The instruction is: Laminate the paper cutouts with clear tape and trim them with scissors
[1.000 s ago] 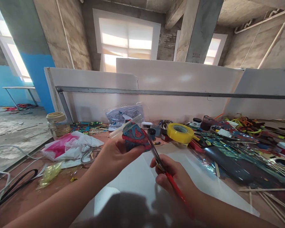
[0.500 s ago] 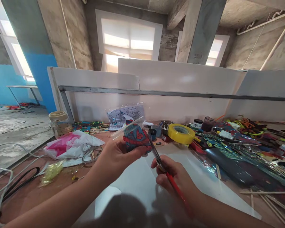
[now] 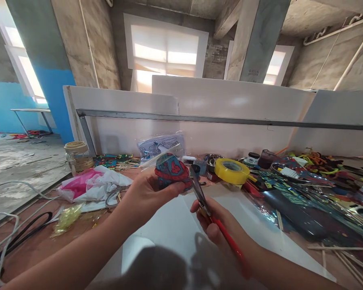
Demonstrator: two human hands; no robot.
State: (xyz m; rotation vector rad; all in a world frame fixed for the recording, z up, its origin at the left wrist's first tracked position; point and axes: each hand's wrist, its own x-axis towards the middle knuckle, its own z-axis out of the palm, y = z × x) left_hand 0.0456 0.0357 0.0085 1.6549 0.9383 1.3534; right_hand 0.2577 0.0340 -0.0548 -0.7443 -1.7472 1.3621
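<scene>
Change: red-handled steel scissors sit steeper now, blades nearer the blue-and-red painted film cutout, at its 3 o'clock edge.
Hands: left hand pinches the cutout; right hand clenches the scissors.

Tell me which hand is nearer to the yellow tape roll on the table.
Right. The right hand, holding red-handled scissors, sits just below and left of the yellow tape roll. The left hand, gripping a red-and-blue painted piece, is farther left, beyond the scissors.

No legible text, label or number anywhere.
</scene>
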